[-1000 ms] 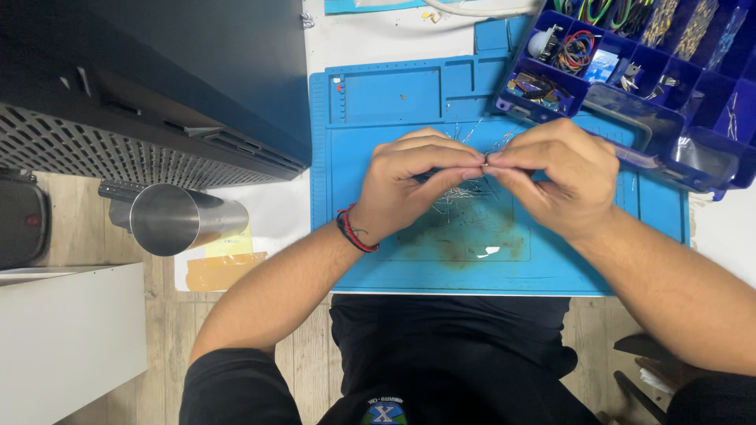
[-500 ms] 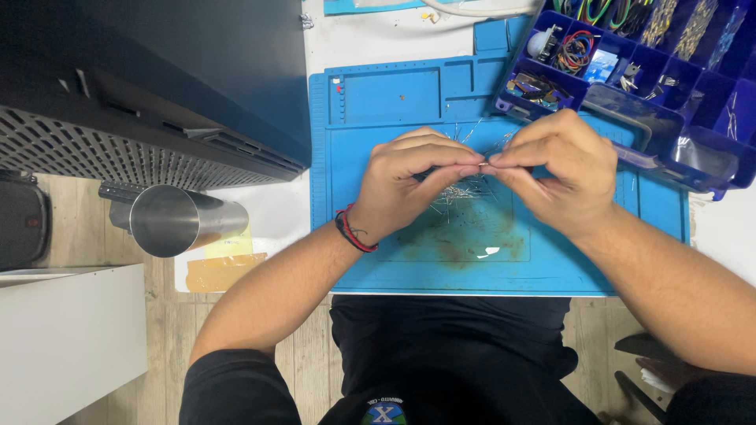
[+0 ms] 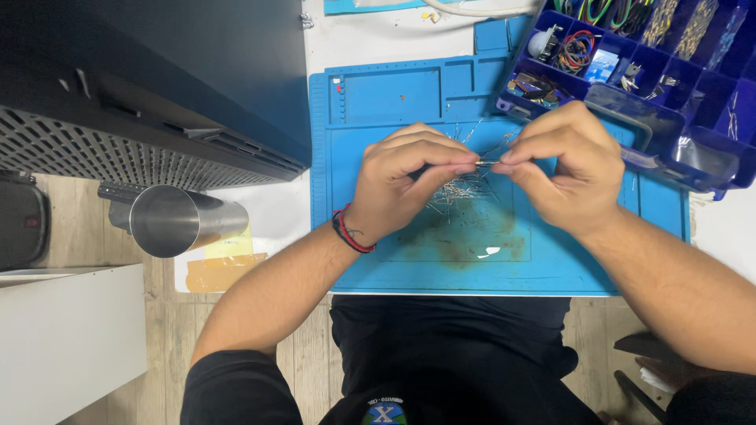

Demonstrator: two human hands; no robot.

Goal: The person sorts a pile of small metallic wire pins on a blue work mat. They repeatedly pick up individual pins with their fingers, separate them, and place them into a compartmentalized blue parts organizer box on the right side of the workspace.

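Blue silicone work mat (image 3: pixel 378 236) lies on the white table (image 3: pixel 276 212). Above its middle, the left hand (image 3: pixel 405 185) and right hand (image 3: pixel 567 169) meet fingertip to fingertip, both pinched shut on a thin metal lead (image 3: pixel 486 163) held between them. A loose heap of fine wire components (image 3: pixel 457 193) rests on the mat just beneath. A dark blue compartment organiser (image 3: pixel 654 71) sits near the right hand.
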